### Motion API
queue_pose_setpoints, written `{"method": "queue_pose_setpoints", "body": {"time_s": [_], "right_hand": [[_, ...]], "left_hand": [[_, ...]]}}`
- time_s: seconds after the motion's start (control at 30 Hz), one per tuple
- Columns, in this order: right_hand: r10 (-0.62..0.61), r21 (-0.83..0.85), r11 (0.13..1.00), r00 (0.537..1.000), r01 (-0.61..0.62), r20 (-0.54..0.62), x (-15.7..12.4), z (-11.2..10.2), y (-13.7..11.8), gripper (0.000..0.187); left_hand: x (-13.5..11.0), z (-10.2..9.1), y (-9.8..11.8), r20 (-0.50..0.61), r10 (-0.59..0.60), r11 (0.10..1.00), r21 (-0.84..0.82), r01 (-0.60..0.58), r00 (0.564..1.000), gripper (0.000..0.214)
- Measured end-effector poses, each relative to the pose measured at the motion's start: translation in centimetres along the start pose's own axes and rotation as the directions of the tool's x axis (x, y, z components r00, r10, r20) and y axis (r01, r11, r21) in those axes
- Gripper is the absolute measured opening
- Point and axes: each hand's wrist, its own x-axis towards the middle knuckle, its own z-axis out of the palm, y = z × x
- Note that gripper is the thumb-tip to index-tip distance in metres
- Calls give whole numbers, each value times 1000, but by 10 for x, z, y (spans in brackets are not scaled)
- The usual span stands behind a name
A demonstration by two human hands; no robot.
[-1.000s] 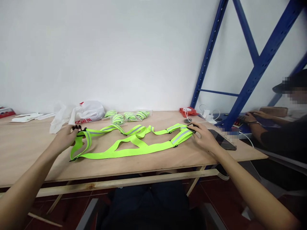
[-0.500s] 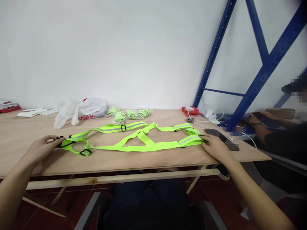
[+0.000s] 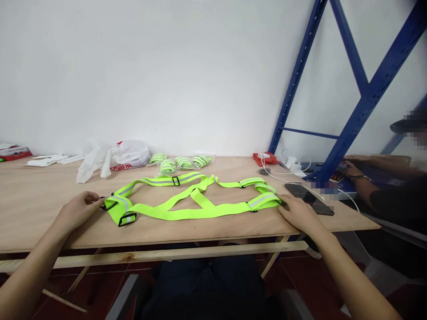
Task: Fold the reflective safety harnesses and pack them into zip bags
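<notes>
A neon-green reflective strap harness (image 3: 187, 209) with grey stripes and black buckles lies spread across the plywood table (image 3: 40, 209). My left hand (image 3: 78, 209) pinches its left end, fingers curled on the strap by a black buckle. My right hand (image 3: 295, 210) presses on and grips the right end of the harness, fingers closed over the strap near the table's front edge.
Several rolled green straps in clear bags (image 3: 180, 162) and a white plastic bag (image 3: 128, 155) sit at the back. A dark phone (image 3: 308, 198), chargers with white cables (image 3: 288, 164) and a red item (image 3: 263, 158) lie right. Blue shelving (image 3: 363, 89) and another person's arm (image 3: 367, 189) are at right.
My left hand moved rightward with the strap end, bunching the harness's left loop. The right hand stayed on the right end. The view shifted slightly.
</notes>
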Motion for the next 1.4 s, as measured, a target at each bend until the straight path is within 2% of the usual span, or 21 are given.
{"method": "queue_pose_setpoints", "body": {"time_s": [0.07,0.13,0.2,0.27,0.33,0.4,0.5,0.6,0.77,0.9,1.07,1.23,1.27,1.33,1.4], "right_hand": [[-26,-3,1000,996,26,-86,-1,-1,-2,54],[-73,0,997,970,75,-233,-3,-5,-9,52],[-156,26,983,910,179,-385,-6,-11,-27,47],[-264,74,938,833,340,-485,-13,-19,-54,43],[-368,135,857,772,498,-518,-22,-23,-88,39],[-488,199,765,754,612,-440,-32,-25,-120,39],[-583,297,711,771,637,-258,-42,-22,-150,45],[-590,334,732,798,594,-124,-44,-18,-152,48],[-484,360,802,872,476,-74,-44,-13,-134,48],[-428,365,829,901,423,-70,-45,-10,-130,48],[-417,349,840,906,415,-73,-46,-9,-133,46],[-436,360,813,888,458,-143,-48,-7,-133,43],[-437,362,810,886,462,-154,-49,-7,-133,43],[-432,371,805,886,463,-170,-49,-6,-133,42],[-424,380,804,889,458,-172,-50,-5,-133,42]], "left_hand": [[1,0,-1,23,-19,1000,25,19,1000,40],[0,-1,2,51,-20,1000,19,19,998,44],[-2,-2,8,74,-18,1000,18,17,997,46],[-5,-3,14,94,-13,1000,4,13,996,49],[-8,-4,18,100,10,999,-38,-7,995,51],[-10,-3,19,117,47,995,-95,-36,992,51],[-12,-3,17,127,65,986,-163,-43,990,50],[-12,-4,17,78,5,979,-203,11,997,46],[-7,-11,16,17,-197,899,-397,187,980,45],[-3,-14,4,20,-261,827,-512,234,965,47],[-4,-18,-9,14,-245,928,-285,238,970,52],[2,-22,-17,137,-165,985,-31,170,977,57],[4,-21,-18,127,-150,989,13,150,980,60],[3,-19,-15,4,-115,989,91,114,993,67],[-3,-15,-2,-174,-11,989,145,37,985,68]]}}
